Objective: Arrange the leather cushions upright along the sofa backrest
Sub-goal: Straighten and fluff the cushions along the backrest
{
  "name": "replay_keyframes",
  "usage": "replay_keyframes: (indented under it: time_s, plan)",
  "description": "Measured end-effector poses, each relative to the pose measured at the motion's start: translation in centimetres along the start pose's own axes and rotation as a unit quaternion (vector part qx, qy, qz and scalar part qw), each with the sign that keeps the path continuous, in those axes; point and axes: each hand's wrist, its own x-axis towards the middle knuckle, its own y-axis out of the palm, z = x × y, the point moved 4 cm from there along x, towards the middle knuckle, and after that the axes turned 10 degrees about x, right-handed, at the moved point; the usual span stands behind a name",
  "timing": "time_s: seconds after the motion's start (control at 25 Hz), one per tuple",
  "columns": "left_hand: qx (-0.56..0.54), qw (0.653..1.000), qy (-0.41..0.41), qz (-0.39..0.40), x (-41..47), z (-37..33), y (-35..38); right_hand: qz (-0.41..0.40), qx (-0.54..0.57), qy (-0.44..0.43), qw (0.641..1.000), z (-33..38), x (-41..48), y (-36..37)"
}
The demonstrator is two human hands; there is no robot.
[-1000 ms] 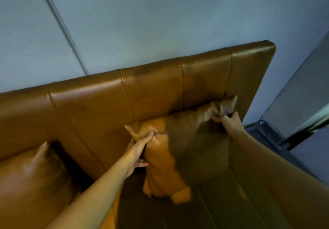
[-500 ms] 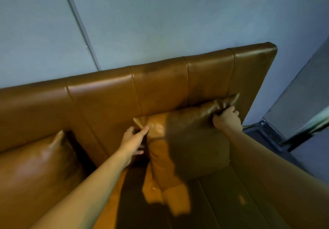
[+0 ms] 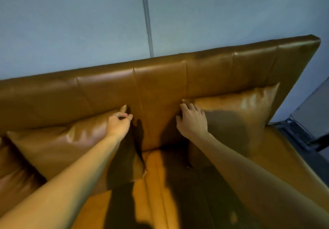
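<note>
Two tan leather cushions lean upright against the sofa backrest point(image 3: 160, 79). The left cushion point(image 3: 58, 146) stands at the left; my left hand point(image 3: 119, 124) pinches its top right corner with closed fingers. The right cushion point(image 3: 238, 114) stands near the sofa's right end; my right hand point(image 3: 192, 120) rests on its top left corner with fingers spread and curled over the edge. A bare strip of backrest separates the two cushions. A third cushion's edge point(image 3: 10, 180) shows at the far left.
The tan sofa seat point(image 3: 156, 184) runs toward me between my arms, partly in shadow. A grey wall point(image 3: 89, 23) rises behind the backrest. Dark floor and a metal frame point(image 3: 302, 137) lie past the sofa's right end.
The view has shifted left. My left hand left the right cushion and took the left cushion's corner. My right hand moved from the right cushion's right corner to its left corner.
</note>
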Motion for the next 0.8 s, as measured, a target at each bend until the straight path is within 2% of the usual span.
replay_keyframes:
  time_s: [0.16,0.28,0.4,0.56,0.64,0.68,0.8]
  plan:
    - [-0.008,1.0,-0.009,-0.022,1.8,5.3,-7.4,0.024,0.06,-0.003,0.998,7.5,-1.9,5.2]
    - [0.003,0.998,-0.037,-0.053,3.9,9.7,-12.8,0.063,0.148,0.058,0.985,11.7,-2.4,8.7]
    - [0.024,0.989,-0.093,-0.115,5.9,13.7,-17.9,0.123,0.267,0.13,0.947,15.1,-1.9,11.4]
    - [-0.062,0.962,-0.217,-0.152,8.2,19.1,-23.4,0.127,0.377,0.209,0.893,17.7,-1.0,14.8]
    - [-0.096,0.952,-0.259,-0.132,8.8,21.3,-25.2,0.122,0.417,0.24,0.868,17.9,-0.3,16.0]
    - [-0.101,0.955,-0.26,-0.101,8.6,21.4,-25.6,0.119,0.416,0.249,0.866,17.8,0.1,16.4]
    - [-0.121,0.965,-0.23,0.032,8.7,21.6,-24.4,0.095,0.361,0.255,0.892,17.4,0.9,17.4]
